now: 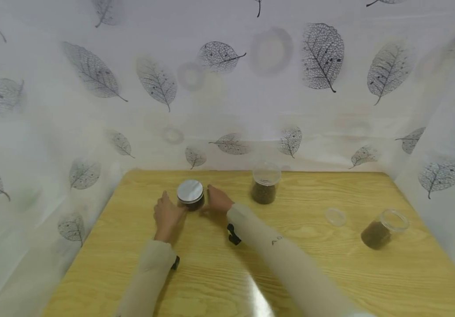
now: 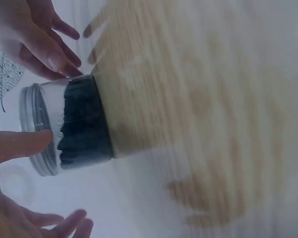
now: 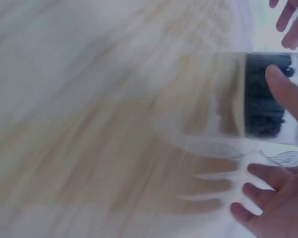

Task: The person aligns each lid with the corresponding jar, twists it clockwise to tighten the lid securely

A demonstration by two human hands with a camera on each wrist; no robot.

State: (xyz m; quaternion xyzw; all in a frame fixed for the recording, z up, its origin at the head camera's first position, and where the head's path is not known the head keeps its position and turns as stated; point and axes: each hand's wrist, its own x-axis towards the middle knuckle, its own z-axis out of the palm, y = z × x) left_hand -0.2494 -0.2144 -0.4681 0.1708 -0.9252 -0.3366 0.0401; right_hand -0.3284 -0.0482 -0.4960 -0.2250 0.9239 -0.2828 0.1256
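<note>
A clear jar (image 2: 84,121) with a silver screw lid (image 1: 190,191) and dark contents stands upright toward the back left of the table. My left hand (image 1: 168,215) is at its left side, fingers spread, and the thumb (image 2: 25,145) overlaps the lid's edge in the left wrist view. On the other side my right hand (image 1: 218,201) curves loosely around the jar with its fingers apart. In the right wrist view the right thumb (image 3: 288,94) crosses in front of the dark contents (image 3: 263,109). Neither hand closes around the jar.
A lidless-looking clear jar (image 1: 264,189) with dark contents stands right of my right hand. Farther right, another clear jar (image 1: 376,234) of brown contents stands near a clear round disc (image 1: 335,217). Leaf-patterned sheeting (image 1: 227,101) borders the wooden table (image 1: 310,264).
</note>
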